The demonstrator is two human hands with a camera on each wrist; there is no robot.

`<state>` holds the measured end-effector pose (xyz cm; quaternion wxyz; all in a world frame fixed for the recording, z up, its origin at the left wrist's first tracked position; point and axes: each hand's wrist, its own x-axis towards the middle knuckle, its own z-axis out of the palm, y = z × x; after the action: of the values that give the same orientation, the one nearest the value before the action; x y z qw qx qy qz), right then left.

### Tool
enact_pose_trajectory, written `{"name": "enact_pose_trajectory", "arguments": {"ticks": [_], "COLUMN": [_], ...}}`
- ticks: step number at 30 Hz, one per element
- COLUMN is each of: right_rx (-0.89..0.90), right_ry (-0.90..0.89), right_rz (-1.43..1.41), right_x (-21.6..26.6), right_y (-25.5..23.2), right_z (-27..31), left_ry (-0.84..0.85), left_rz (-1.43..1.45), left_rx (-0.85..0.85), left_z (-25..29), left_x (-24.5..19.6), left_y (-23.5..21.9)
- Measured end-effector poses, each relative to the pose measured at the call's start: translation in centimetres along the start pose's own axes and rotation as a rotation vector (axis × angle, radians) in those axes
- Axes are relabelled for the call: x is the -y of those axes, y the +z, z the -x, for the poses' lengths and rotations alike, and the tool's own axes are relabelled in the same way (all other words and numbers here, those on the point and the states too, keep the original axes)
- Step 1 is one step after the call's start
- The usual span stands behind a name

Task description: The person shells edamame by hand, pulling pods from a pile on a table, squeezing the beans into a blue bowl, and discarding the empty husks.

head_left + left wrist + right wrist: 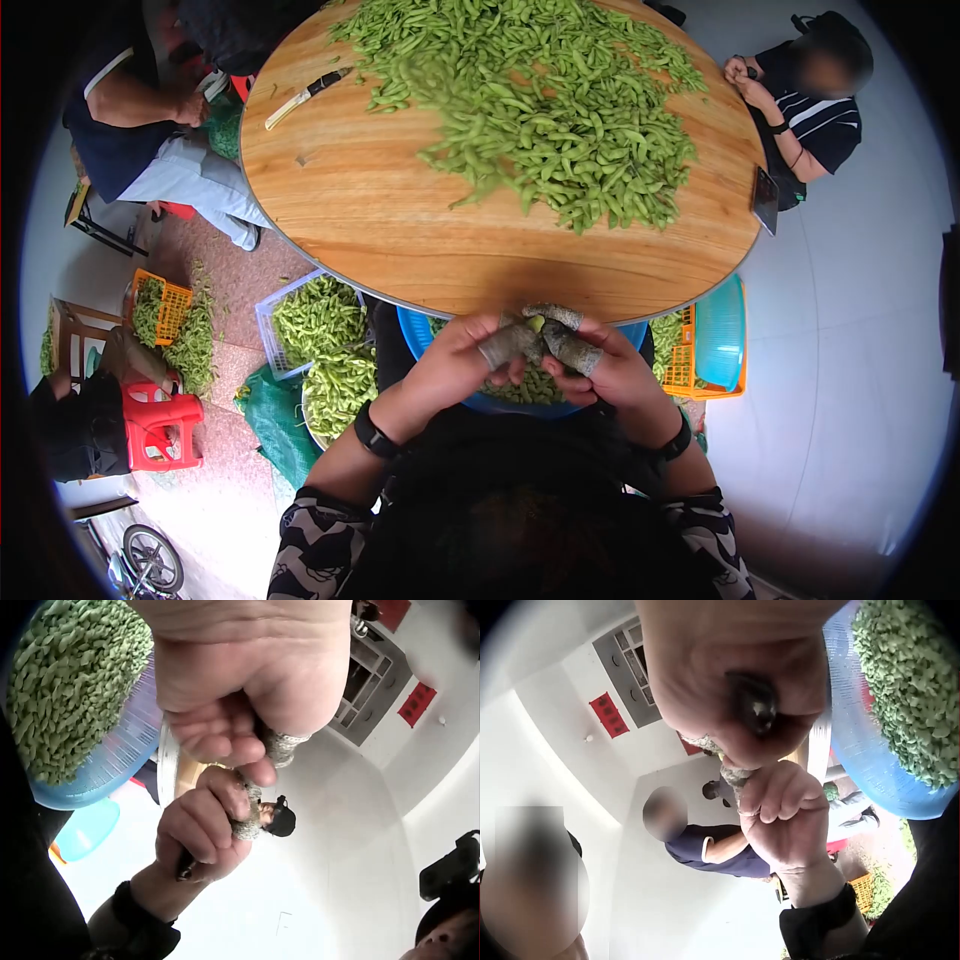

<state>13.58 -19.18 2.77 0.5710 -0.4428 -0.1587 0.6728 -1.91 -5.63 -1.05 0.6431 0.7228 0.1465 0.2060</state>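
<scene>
Close to the near edge of the round wooden table (330,210), my two hands meet over a blue basket (139,750) filled with green pieces. Grey coverings wrap the thumbs and forefingers. Between the fingertips shows a green bean pod (536,323), partly hidden by them. My left hand (455,360) pinches it with thumb and forefinger. Curled fingers of my right hand (615,370) grip a dark handle (757,705), whose shiny end shows at the palm in the right wrist view. The handle's other end is hidden among the fingers.
Bean pods (590,130) lie heaped across the table. A knife (305,98) rests at its left, a phone (765,200) at its right edge. More pods fill a white crate (268,325) beside a green sack (280,425). People sit left and right; a red stool (165,425) stands left.
</scene>
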Motion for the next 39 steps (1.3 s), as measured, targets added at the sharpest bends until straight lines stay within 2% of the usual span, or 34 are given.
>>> {"name": "enact_pose_trajectory", "arguments": {"ticks": [1,2,3,5,6,7,8,9,11,12,14,15,16,18,19,21,24,25,27,28,30,32,34,35,36,38,39], "right_rx": [0.000,-0.055,-0.110,-0.126,-0.145,-0.145,-0.171,-0.196,-0.199,-0.202,-0.172,-0.140,-0.139,-0.297,-0.297,-0.392,-0.315,-0.314,-0.489,-0.486,-0.401,-0.384,-0.377,-0.464,-0.551,-0.664,-0.665], "right_ry": [-0.002,0.000,0.001,-0.051,-0.102,-0.105,-0.204,-0.302,-0.322,-0.336,-0.274,-0.213,-0.214,-0.502,-0.501,-0.528,-0.490,-0.491,-0.490,-0.490,-0.715,-0.700,-0.685,-0.714,-0.743,-0.710,-0.715], "right_rz": [0.000,0.129,0.258,0.349,0.436,0.437,0.548,0.659,0.686,0.714,0.691,0.667,0.668,0.766,0.766,1.181,1.279,1.281,1.693,1.694,1.659,1.641,1.618,1.587,1.551,1.619,1.612], "right_x": [0.1,0.2,0.2,-0.1,-0.3,-0.5,-0.7,-0.9,-0.9,-0.9,-1.3,-1.5,-1.6,-1.8,-1.9,-1.8,-1.2,-1.3,-1.7,-1.6,-1.0,0.2,1.5,2.3,3.0,3.9,3.9], "right_y": [0.3,0.7,0.9,1.0,1.0,1.0,1.0,0.9,0.6,0.4,-0.7,-1.0,-0.9,-0.5,-0.9,-1.8,-1.7,-1.2,0.2,0.1,-0.3,0.2,0.3,0.4,0.5,0.0,-0.4], "right_z": [0.2,0.3,0.4,0.6,0.7,0.6,0.5,0.5,0.7,0.8,0.9,0.9,0.9,0.6,0.5,0.0,-0.3,-0.4,-0.4,-0.4,-0.7,-1.3,-2.9,-4.5,-6.1,-10.1,-12.0], "left_ry": [0.102,0.204,0.207,0.446,0.448,0.526,0.604,0.606,0.398,0.400,-0.426,-0.508,-0.506,-0.174,-0.175,0.145,0.166,0.167,0.112,0.111,0.074,0.095,-0.063,-0.192,-0.237,-0.444,-0.368], "left_rz": [-0.152,-0.303,-0.304,-0.955,-0.956,-1.015,-1.073,-1.074,-0.771,-0.771,0.439,0.556,0.556,-0.024,-0.024,-0.357,-0.327,-0.327,-0.480,-0.480,-0.609,-0.732,-0.924,-1.046,-1.082,-1.207,-1.367], "left_rx": [-0.027,-0.056,-0.058,-0.021,-0.022,-0.095,-0.169,-0.169,-0.121,-0.120,-0.033,-0.023,-0.024,0.067,0.067,0.111,0.185,0.183,0.183,0.180,-0.091,-0.271,-0.460,-0.520,-0.577,-0.618,-0.624], "left_z": [-0.1,-0.2,-0.2,-0.1,-0.2,-0.4,-0.6,-0.5,-0.5,-0.5,-0.5,-0.7,-0.6,-0.2,-0.1,0.0,0.0,0.1,0.6,1.0,2.1,3.6,5.5,6.6,7.1,8.3,8.9], "left_x": [-0.1,-0.2,-0.7,-2.0,-2.0,-1.7,-1.5,-1.2,-0.8,-1.0,-1.8,-2.6,-2.3,-1.2,-0.9,-0.7,-1.1,-1.3,-1.6,-2.0,-2.5,-1.4,-1.5,-0.5,-0.3,-0.2,0.4], "left_y": [0.1,0.1,-0.1,-0.7,-0.4,0.0,0.3,0.5,0.8,0.8,0.7,0.3,0.4,0.6,0.7,1.0,0.5,0.3,0.1,-0.3,-1.6,-4.0,-6.2,-7.7,-9.0,-10.8,-11.6]}}
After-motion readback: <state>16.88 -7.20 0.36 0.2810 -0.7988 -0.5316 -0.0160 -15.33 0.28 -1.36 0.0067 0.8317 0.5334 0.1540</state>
